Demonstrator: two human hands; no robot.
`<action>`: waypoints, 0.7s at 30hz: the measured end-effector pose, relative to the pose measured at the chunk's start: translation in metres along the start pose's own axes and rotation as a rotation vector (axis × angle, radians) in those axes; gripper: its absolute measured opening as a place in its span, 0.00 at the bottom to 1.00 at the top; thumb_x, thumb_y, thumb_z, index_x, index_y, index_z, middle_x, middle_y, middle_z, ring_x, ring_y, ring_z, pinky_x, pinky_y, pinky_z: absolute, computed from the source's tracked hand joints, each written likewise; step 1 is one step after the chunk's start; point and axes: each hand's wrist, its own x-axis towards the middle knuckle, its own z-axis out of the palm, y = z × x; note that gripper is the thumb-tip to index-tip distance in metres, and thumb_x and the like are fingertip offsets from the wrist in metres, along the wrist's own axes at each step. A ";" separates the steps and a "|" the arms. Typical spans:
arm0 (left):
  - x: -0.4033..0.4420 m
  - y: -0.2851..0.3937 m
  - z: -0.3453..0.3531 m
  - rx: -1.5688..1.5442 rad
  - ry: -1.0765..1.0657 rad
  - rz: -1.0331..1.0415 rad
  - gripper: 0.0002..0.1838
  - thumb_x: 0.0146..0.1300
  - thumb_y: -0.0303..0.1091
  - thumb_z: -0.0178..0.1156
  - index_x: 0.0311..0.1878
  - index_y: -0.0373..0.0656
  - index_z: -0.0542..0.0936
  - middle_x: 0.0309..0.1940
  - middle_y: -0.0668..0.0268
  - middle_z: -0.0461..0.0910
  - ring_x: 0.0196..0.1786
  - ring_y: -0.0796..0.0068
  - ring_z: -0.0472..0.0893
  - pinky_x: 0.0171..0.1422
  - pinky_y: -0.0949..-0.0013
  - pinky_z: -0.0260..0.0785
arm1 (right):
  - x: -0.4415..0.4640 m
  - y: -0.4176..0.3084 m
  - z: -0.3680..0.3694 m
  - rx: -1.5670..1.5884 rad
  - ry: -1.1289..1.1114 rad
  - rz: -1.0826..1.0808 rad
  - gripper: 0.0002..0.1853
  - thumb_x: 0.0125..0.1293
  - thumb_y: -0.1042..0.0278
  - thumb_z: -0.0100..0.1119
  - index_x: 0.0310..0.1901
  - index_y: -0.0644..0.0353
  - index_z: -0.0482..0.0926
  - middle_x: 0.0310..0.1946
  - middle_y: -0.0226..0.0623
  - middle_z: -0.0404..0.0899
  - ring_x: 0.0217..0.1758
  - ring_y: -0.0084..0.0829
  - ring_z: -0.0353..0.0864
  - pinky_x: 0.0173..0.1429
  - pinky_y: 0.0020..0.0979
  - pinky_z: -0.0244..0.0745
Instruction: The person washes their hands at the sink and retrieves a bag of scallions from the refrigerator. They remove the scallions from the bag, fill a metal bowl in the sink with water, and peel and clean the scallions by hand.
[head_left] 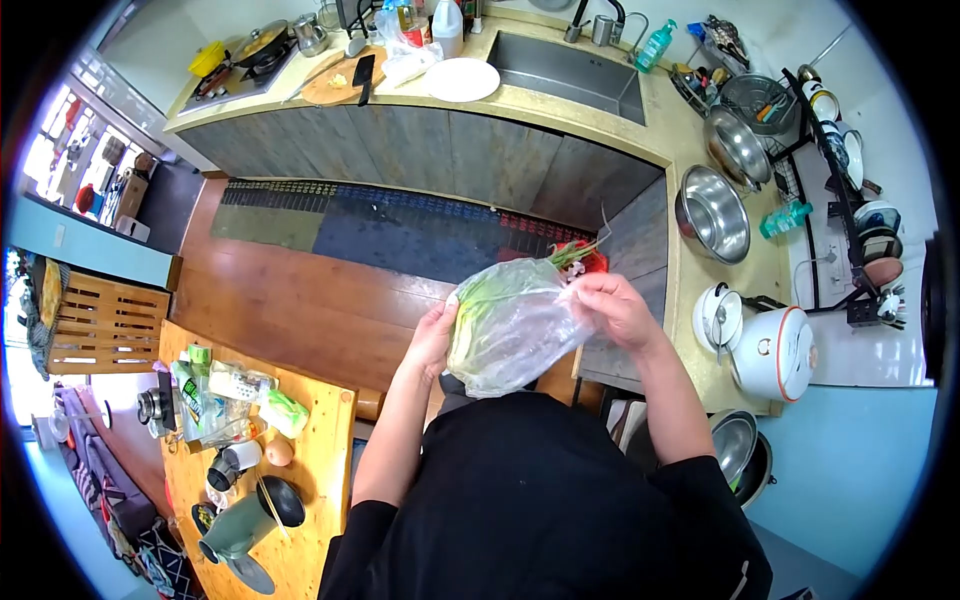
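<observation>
A clear plastic bag with a pale green leafy vegetable inside hangs in front of my body, above the floor. My left hand grips the bag's left side, thumb on top. At the right, my right hand pinches the bag's edge between thumb and fingers. Just beyond the bag, green stalks and something red show low by the cabinet; the bag partly hides them.
A steel sink is set in the far counter, with a white plate and a wooden cutting board left of it. Steel bowls and a white rice cooker stand on the right counter. A cluttered wooden table is at left.
</observation>
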 end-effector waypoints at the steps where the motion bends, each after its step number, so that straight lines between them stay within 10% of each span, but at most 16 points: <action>1: 0.001 0.000 0.000 -0.012 -0.007 -0.011 0.15 0.73 0.41 0.53 0.48 0.38 0.78 0.43 0.64 0.82 0.43 0.76 0.82 0.50 0.69 0.77 | -0.001 -0.002 -0.001 0.113 -0.062 0.079 0.14 0.63 0.80 0.47 0.44 0.68 0.82 0.36 0.33 0.83 0.41 0.24 0.80 0.49 0.24 0.71; 5: 0.000 0.003 0.013 -0.089 -0.051 -0.050 0.17 0.74 0.41 0.50 0.54 0.38 0.75 0.49 0.61 0.80 0.49 0.70 0.81 0.55 0.65 0.76 | 0.002 0.029 -0.020 -0.330 -0.338 0.137 0.16 0.62 0.83 0.49 0.49 0.67 0.81 0.40 0.35 0.84 0.43 0.24 0.81 0.51 0.27 0.74; 8: 0.003 0.000 0.028 -0.195 -0.102 -0.131 0.18 0.75 0.40 0.47 0.59 0.37 0.73 0.54 0.58 0.78 0.54 0.66 0.80 0.60 0.61 0.73 | 0.003 0.054 0.001 -0.106 -0.129 0.379 0.15 0.64 0.79 0.56 0.52 0.66 0.79 0.43 0.35 0.83 0.44 0.24 0.81 0.50 0.28 0.75; 21: 0.010 -0.021 0.062 -0.079 -0.137 -0.050 0.18 0.76 0.38 0.46 0.60 0.38 0.73 0.55 0.61 0.78 0.56 0.70 0.78 0.63 0.64 0.71 | 0.025 0.121 0.016 0.373 0.299 0.065 0.17 0.60 0.75 0.67 0.51 0.63 0.77 0.44 0.33 0.81 0.44 0.26 0.81 0.47 0.31 0.79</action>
